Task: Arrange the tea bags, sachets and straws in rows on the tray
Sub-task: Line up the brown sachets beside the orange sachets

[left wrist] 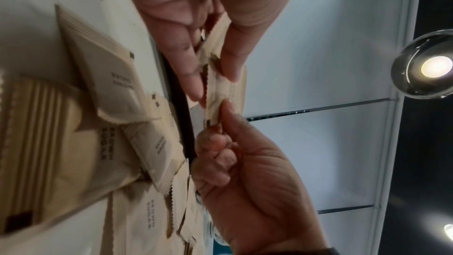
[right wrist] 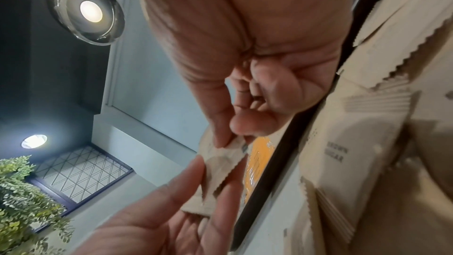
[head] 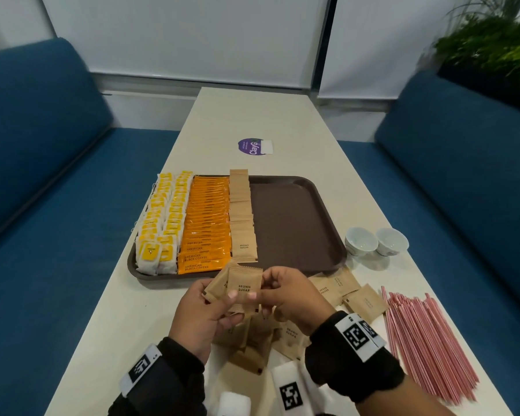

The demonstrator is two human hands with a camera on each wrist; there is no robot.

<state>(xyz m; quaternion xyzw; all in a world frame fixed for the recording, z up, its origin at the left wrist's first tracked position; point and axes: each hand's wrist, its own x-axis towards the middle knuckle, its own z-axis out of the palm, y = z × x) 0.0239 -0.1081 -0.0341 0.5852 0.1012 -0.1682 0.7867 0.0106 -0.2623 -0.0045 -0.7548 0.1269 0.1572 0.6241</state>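
Just in front of the near rim of the brown tray (head: 297, 220), both hands hold a small fan of brown sugar sachets (head: 243, 291). My left hand (head: 230, 298) pinches them from the left, and my right hand (head: 260, 295) pinches the front sachet's right edge. The left wrist view shows the held sachets (left wrist: 228, 92) between thumb and fingers; in the right wrist view the held sachets (right wrist: 225, 160) are pinched at a corner. On the tray lie rows of yellow tea bags (head: 162, 223), orange coffee sachets (head: 206, 226) and brown sugar sachets (head: 242, 217). Pink straws (head: 427, 340) lie on the table at the right.
Loose brown sugar sachets (head: 345, 292) lie scattered under and right of my hands. Two small white cups (head: 376, 241) stand beside the tray's right rim. The tray's right half is bare. Blue benches flank the narrow table, and a purple sticker (head: 251, 146) lies beyond the tray.
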